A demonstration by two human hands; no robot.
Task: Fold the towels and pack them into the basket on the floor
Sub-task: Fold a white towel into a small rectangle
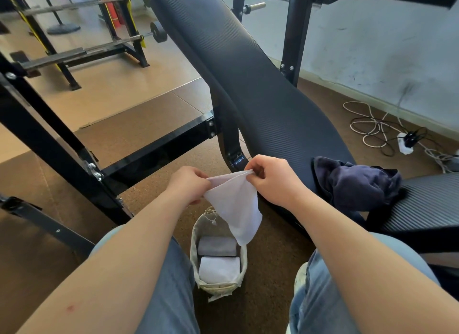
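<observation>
1. White cloth, a small thin towel, hangs in the air between both hands, its top edge bunched and its lower end tapering to a point above the basket.
2. Left hand pinches the towel's upper left edge; right hand pinches the upper right corner, knuckles up, forearms reaching forward over denim-clad knees.
3. Woven basket sits on the brown floor between the feet, holding two folded white towels side by side.
4. Dark navy towel lies crumpled on the black padded bench to the right.
</observation>
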